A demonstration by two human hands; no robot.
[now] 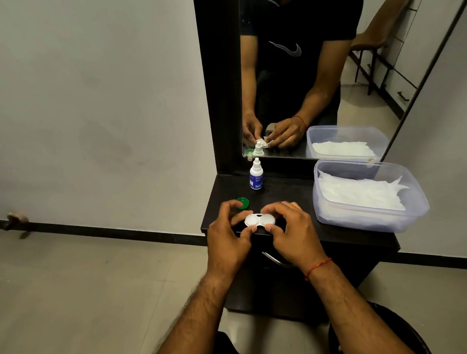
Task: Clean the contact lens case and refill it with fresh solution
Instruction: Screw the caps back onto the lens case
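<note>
The left hand (225, 237) and right hand (291, 231) each pinch an end of the lens case (259, 220); keeping it level seems wise, with the bottle (256, 177) at twelve o'clock.

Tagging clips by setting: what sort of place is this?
Likely a home dressing corner: tall mirror above a small dark dresser holding a solution bottle and tub of tissues.

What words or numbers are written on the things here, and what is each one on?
Dropper bottle: blue label with white print, too small and blurred to read.
Shirt in the mirror: a pale swoosh mark, no letters.
Lens case, green cap, plastic tub: no writing shows.
</note>
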